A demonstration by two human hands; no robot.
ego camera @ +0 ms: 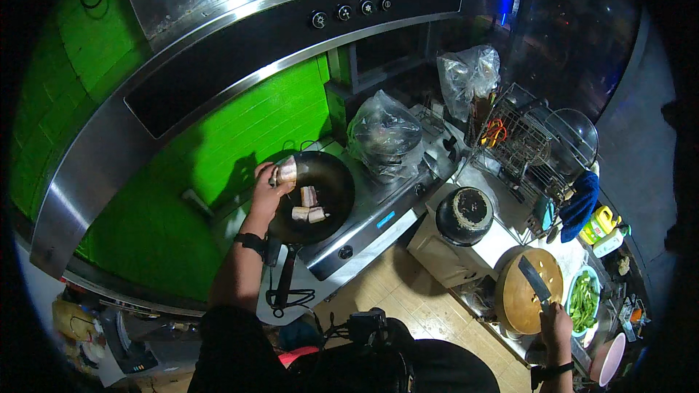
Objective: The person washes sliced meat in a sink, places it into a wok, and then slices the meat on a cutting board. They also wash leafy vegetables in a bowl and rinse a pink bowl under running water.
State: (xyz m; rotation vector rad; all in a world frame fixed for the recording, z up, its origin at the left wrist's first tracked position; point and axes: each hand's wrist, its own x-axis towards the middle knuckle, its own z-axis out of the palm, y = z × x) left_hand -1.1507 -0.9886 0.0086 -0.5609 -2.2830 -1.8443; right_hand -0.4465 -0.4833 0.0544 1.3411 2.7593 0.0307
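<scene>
My left hand (264, 196) grips a slab of fatty meat (286, 170), apparently pork belly, at the left rim of a dark wok (334, 185). Several smaller pieces of the same meat (308, 196) lie inside the wok, which sits over the left part of the gas stove. Its black handle (285, 278) points towards me. Far to the right, my right hand (556, 322) holds a cleaver (533, 278) by its handle. The blade lies over a round wooden chopping board (516, 305), where a few small pale pieces are scattered.
A plastic-covered item (385, 134) stands on the stove's right side. An upturned blackened pot (464, 216) rests on the counter. Beyond it is a wire dish rack (524, 144). Green vegetables fill a light-blue basin (572, 289) beside the board. A range hood (273, 38) hangs overhead.
</scene>
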